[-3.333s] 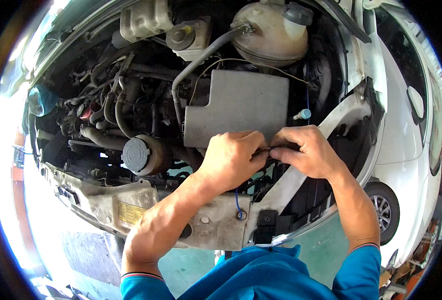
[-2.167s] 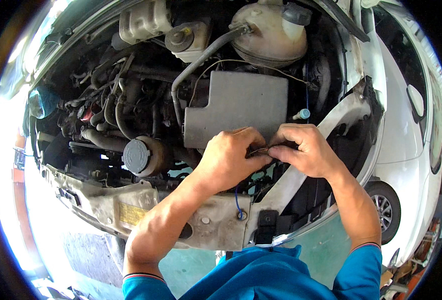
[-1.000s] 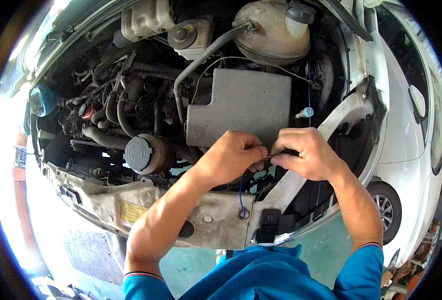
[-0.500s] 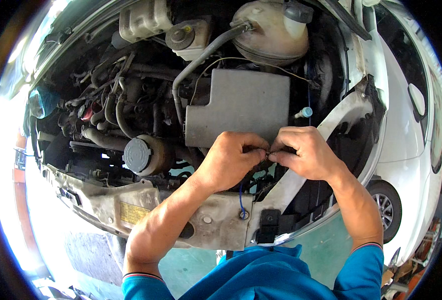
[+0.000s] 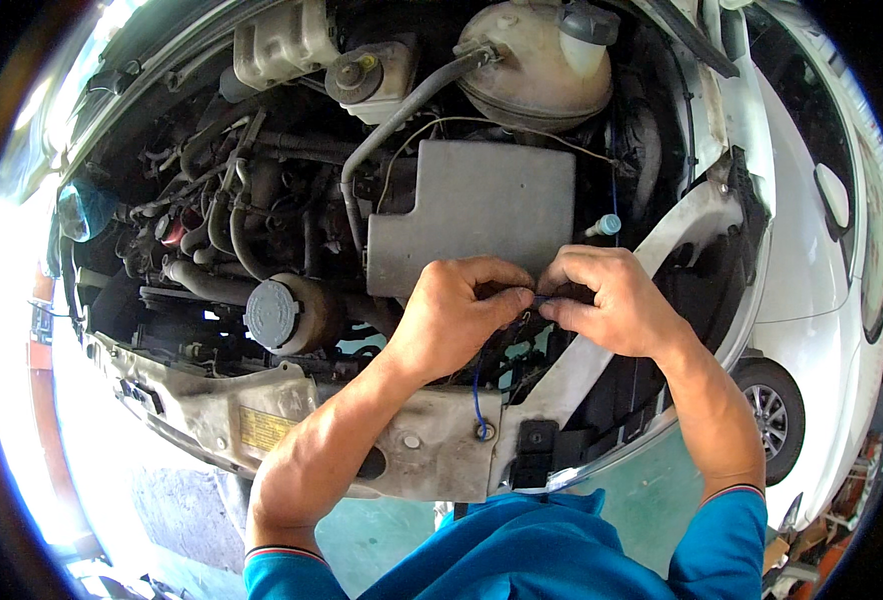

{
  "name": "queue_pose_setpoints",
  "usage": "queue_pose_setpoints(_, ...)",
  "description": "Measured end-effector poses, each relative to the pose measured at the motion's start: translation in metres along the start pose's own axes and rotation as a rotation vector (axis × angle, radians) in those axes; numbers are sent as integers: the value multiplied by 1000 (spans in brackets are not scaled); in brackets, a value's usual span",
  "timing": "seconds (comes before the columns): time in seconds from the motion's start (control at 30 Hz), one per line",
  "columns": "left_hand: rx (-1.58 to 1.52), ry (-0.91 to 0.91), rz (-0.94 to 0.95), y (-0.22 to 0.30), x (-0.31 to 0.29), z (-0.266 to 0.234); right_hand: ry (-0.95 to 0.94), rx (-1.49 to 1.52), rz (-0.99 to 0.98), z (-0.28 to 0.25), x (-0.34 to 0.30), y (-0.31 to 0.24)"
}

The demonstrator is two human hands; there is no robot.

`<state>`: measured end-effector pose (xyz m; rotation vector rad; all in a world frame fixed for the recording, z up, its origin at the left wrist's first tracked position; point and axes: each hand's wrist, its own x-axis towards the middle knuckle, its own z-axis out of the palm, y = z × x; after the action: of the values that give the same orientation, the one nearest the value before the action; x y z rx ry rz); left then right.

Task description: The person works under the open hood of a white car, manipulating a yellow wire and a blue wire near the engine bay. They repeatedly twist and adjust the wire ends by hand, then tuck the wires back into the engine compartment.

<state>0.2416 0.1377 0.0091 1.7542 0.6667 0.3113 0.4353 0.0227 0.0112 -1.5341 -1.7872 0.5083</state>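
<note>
My left hand (image 5: 465, 312) and my right hand (image 5: 610, 302) meet fingertip to fingertip just in front of the grey box cover (image 5: 482, 205). Each is closed in a pinch between thumb and forefinger. A short bit of blue wire shows between the fingertips; its ends are hidden by my fingers. Below my left hand, a blue wire (image 5: 479, 395) runs down to a bolt (image 5: 485, 432) on the pale front panel (image 5: 427, 440). Whether the two blue stretches are one wire, I cannot tell. Thin dark wires hang under my fingers.
Around my hands lies an open engine bay. A round-capped reservoir (image 5: 274, 312) stands at left, a coolant tank (image 5: 532, 75) at the back. A light-blue-capped piece (image 5: 607, 226) sits beyond my right hand. A white car (image 5: 812, 250) stands at right.
Blue wire now shows between my fingertips, where a small dark piece showed before. Both hands have barely shifted, and the view has moved slightly.
</note>
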Motion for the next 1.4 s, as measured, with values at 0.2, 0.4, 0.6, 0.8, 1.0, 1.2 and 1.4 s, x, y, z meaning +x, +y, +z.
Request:
queue_pose_setpoints(0.2,387,144,672,-14,5,5,3,56,52,0,3,2)
queue_pose_setpoints(0.4,183,-40,478,-14,11,-9,-6,73,102,-2,4,1)
queue_pose_setpoints(0.6,-448,-215,-276,-2,4,-10,5,12,-16,1,0,0)
queue_pose_setpoints(0.8,-149,-307,-270,-3,7,-13,5,-6,-61,5,-2,1)
queue_pose_setpoints(1.0,416,-46,546,-19,8,-3,-24,-33,-40,4,-1,1)
queue_pose_setpoints(1.2,918,49,749,-12,5,4,-87,-2,23,0,0,5)
queue_pose_setpoints(1.4,495,12,336,-17,3,-5,-3,34,-15,1,-1,4)
